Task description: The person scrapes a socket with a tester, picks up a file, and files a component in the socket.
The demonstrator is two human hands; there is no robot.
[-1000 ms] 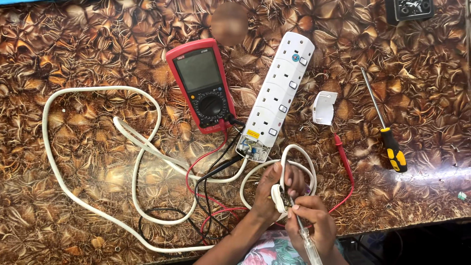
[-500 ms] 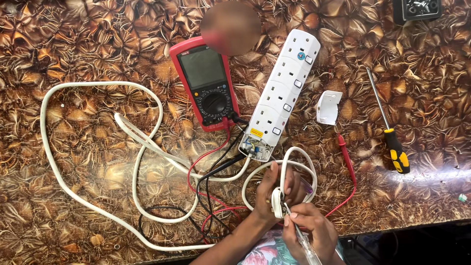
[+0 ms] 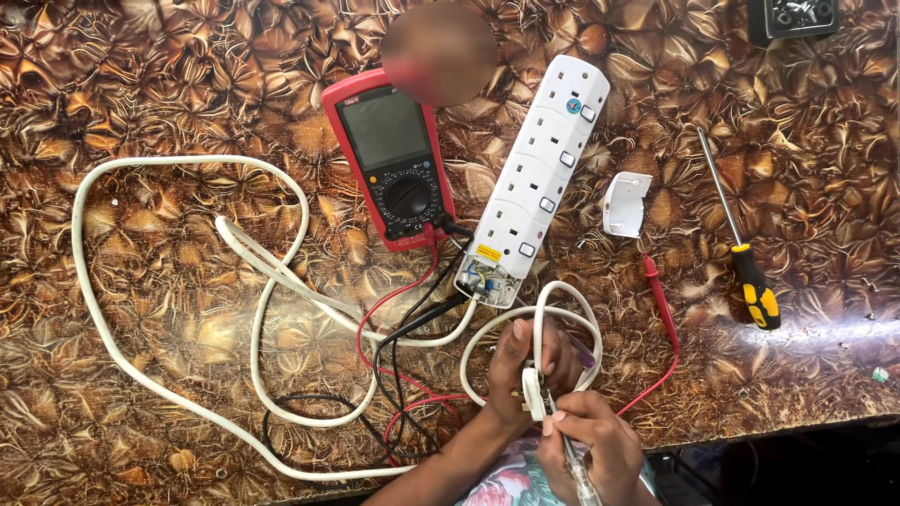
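Two hands on a white plug, just below the open end of the power strip.

The left hand (image 3: 525, 361) is closed around the white plug (image 3: 534, 392), fingers wrapped behind it so the plug sits upright at the fingertips — its white cable (image 3: 281, 281) loops up toward the white power strip (image 3: 539, 178). The right hand (image 3: 595, 440), touching the plug from below, pinches a clear-handled tester screwdriver (image 3: 574, 464) with its tip against the plug. Left of the strip lies a red multimeter (image 3: 389, 155), its red and black leads (image 3: 403, 375) trailing below. Right of the strip sit a small white cover (image 3: 623, 201) and — farther out — a yellow-and-black screwdriver (image 3: 745, 253), all on the brown patterned table (image 3: 141, 94).
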